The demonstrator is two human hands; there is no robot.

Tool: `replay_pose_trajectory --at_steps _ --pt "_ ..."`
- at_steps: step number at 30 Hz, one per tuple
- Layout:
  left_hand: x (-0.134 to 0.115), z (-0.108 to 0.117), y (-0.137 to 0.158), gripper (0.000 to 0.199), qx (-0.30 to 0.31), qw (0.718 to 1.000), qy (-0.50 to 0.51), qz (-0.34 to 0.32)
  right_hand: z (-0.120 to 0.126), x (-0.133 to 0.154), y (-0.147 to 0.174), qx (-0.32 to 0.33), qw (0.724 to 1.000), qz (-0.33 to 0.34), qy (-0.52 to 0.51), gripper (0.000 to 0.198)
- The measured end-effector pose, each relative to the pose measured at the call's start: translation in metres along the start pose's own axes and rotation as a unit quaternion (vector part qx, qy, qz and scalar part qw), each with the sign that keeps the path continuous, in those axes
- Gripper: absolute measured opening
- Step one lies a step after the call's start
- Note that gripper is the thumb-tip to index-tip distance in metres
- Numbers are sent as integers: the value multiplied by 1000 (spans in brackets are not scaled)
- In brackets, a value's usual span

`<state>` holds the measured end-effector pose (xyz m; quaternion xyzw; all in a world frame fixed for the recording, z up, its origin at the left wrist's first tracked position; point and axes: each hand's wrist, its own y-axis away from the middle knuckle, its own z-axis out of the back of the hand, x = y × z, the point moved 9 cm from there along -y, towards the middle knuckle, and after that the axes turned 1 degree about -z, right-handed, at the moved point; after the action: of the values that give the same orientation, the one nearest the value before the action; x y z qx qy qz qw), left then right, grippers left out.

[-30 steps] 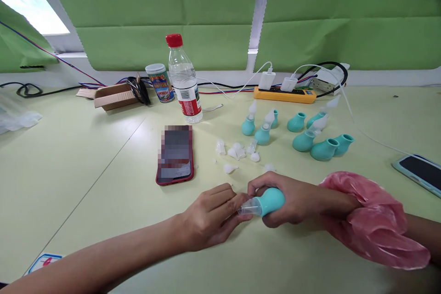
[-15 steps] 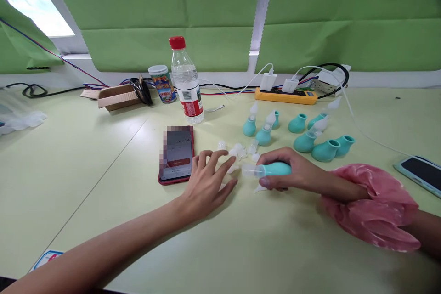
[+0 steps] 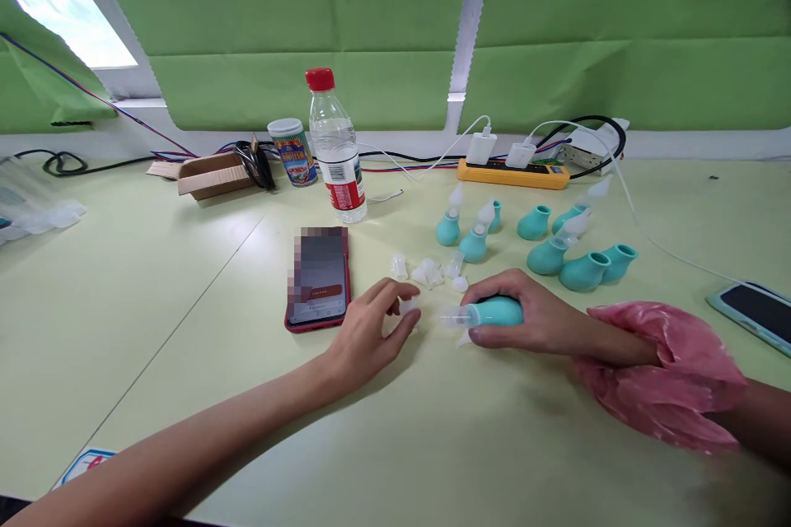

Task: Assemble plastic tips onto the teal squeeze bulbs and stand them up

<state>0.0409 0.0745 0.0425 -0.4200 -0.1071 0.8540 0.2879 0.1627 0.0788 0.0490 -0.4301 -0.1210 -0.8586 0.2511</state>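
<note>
My right hand is wrapped round a teal squeeze bulb of a nasal aspirator, lying sideways. A clear connector sticks out of its neck toward the left. Facing it, my left hand pinches a small translucent white tip between thumb and fingers. The tip and the connector are apart. Just beyond my hands lie several loose clear and white pieces. Another white tip lies partly hidden beneath my right hand.
Behind my right hand stand several teal bulbs, some fitted with white tips. A phone lies left of my left hand. Farther back are a water bottle, a can, a cardboard box and a yellow power strip.
My left hand's spread fingers have closed on a white tip from the table. My right hand still holds the teal bulb, nearly in the same place.
</note>
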Motion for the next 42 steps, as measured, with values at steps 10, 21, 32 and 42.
replay_pose_trajectory --at_steps 10,21,32,42 --pt "35 -25 13 15 15 802 512 306 -3 -6 0 -15 994 -14 107 14" --pt "39 -37 20 10 17 738 576 350 -5 8 4 -30 983 25 178 12" --pt "40 -31 23 14 -19 753 550 360 -14 9 11 -58 984 23 164 14" --pt "35 -27 26 17 -44 756 542 365 -22 17 23 -137 957 105 234 13"
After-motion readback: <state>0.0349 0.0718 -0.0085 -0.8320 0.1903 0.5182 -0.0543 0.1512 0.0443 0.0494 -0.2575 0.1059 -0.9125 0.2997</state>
